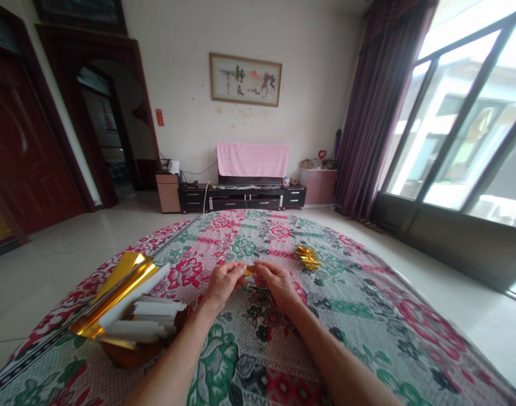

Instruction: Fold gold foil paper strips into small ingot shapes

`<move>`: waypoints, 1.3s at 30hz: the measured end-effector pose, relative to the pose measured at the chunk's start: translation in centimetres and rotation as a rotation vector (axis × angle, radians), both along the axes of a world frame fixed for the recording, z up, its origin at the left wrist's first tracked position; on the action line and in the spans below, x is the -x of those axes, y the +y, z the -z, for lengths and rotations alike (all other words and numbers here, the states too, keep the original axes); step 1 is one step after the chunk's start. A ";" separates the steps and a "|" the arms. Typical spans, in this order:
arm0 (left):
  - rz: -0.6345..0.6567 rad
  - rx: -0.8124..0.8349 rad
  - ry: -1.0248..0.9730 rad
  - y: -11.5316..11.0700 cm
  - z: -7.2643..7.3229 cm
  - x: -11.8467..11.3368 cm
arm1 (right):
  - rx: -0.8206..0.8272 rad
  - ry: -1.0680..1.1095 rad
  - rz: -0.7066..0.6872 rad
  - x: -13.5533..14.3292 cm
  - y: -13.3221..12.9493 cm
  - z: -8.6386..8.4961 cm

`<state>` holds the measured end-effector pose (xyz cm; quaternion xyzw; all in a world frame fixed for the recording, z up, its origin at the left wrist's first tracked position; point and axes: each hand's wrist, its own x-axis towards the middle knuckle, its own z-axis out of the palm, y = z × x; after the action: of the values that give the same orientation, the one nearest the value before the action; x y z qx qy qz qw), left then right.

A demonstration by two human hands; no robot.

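Right there, over the middle of the desk (359, 338), a small gold piece (251, 270) was being held up between two hands! One end was pinched by the left grip (224, 280), thumb and fingers closed on it; the other was pinched by the right grip (277, 280), just as snugly. Whether the cloth underneath was touched by the piece could not be told. And look to the right: a shiny gold bundle (308, 257), ridged all over, was set down by itself, nearer the far edge than the hands were. Over by the left edge, a brown container (128, 355) was crammed with pale paper pieces (156, 310), and gold sheets (122, 287) were laid slantwise over its left side. The whole top was covered by a flowered cloth (217, 361) in red, green and grey. Past the far edge, a pink cover (252, 159) was draped above a low black cabinet (245, 200).
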<state>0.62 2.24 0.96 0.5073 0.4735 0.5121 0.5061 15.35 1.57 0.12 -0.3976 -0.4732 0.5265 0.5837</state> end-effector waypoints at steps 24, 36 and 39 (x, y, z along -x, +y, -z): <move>0.044 0.088 -0.260 0.2 0.4 -0.3 | -0.023 -0.003 0.056 -0.3 0.5 0.4; 0.030 0.091 -0.249 0.2 0.4 -0.5 | -0.023 0.000 0.035 -0.2 0.5 0.5; 0.016 0.093 -0.248 0.2 0.4 -0.5 | -0.021 -0.002 0.039 -0.2 0.5 0.4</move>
<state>1.16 2.41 0.55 0.4197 0.4265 0.5444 0.5879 15.52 2.06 -0.30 -0.4011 -0.4715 0.5095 0.5977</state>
